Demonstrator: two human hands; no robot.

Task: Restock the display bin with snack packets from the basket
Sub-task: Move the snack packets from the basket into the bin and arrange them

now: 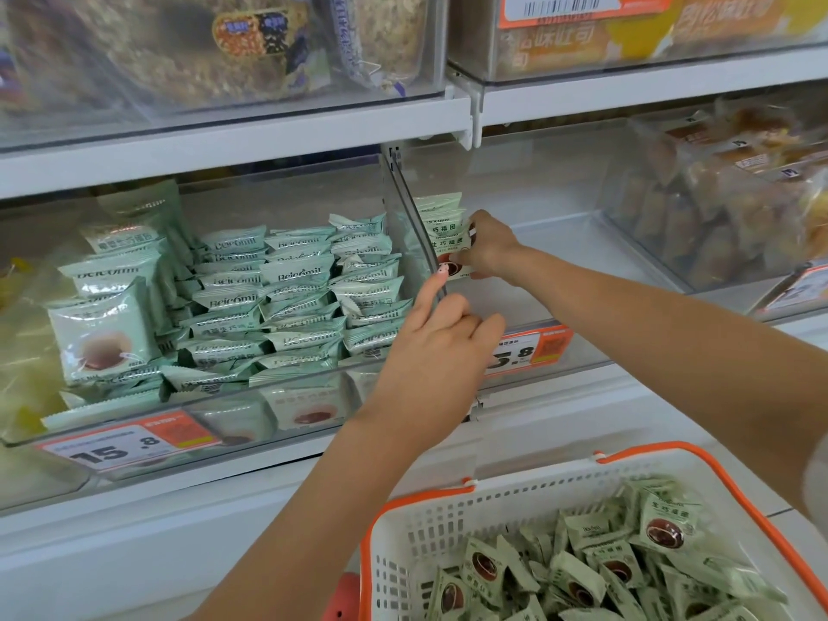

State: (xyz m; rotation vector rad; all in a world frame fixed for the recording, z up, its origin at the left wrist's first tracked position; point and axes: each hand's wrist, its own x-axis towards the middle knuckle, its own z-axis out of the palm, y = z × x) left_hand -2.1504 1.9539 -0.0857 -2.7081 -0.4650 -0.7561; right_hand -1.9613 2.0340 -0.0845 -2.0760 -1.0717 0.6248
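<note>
Both hands work at the right bin (560, 244): right hand (486, 246) stands gripped packets (446, 237) against its left wall, left hand (441, 338), index extended, steadies the divider (414, 217); next, likely more from the basket (448, 513).

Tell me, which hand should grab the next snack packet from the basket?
Probably the left hand. It only rests on the divider and carries nothing, while the right hand grips packets inside the bin. The basket lies just below it.
</note>
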